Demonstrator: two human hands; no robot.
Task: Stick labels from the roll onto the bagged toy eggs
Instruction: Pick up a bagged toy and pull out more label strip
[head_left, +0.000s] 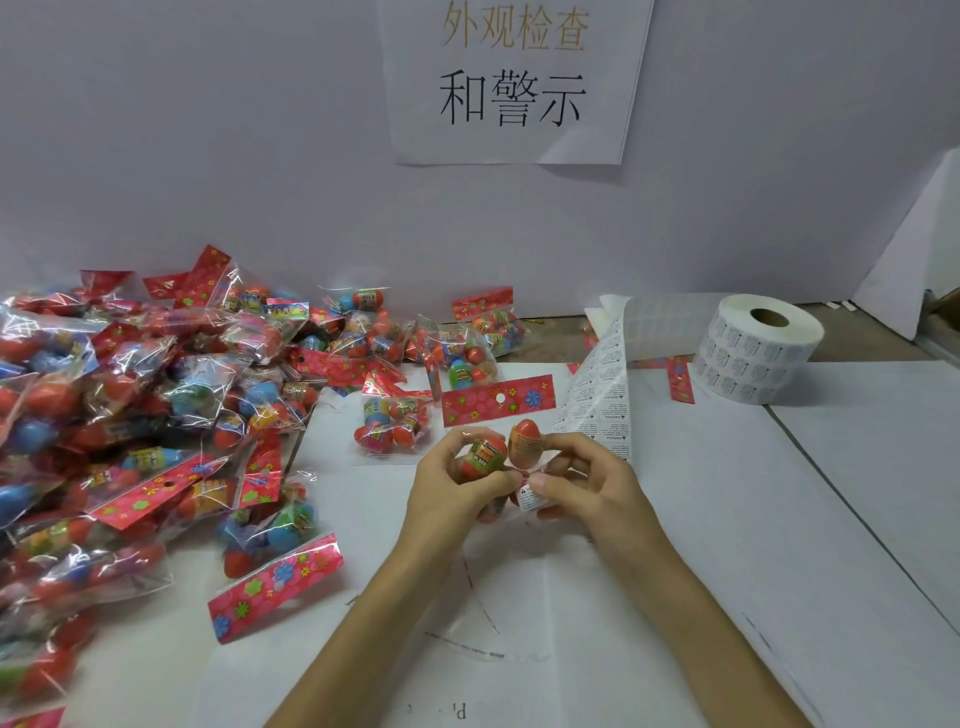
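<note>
Two bare forearms reach in from the lower edge over a white paper-covered table (675, 649). The left hand (457, 488) curls its fingers and thumb round a clear plastic bag of red toy eggs (485, 454) and holds it off the table in the middle of the view. The right hand (587, 483) meets the bag from the right. It pinches a small white printed label (531, 498) between thumb and forefinger at the bag's lower edge. Whether the label already sticks to the plastic cannot be told. The bag's red flowered header card (498, 401) stands up just behind the hands.

Left of the forearms lies another clear bag of blue and red eggs (270, 530), its header card turned toward the viewer. Beyond it a big heap of bagged toy eggs (130, 405) covers the left side of the table, reaching toward the wall. One small bag of eggs (392, 423) lies apart from the heap, just behind and left of the held bag.

Behind the right hand, a long strip of labels on backing paper (597, 395) rises and curls back toward a white roll of printed labels (758, 353). The roll stands on its flat end at the far right of the table.

On the pale wall (208, 156) behind hangs a white paper sheet with large Chinese characters (514, 78).
</note>
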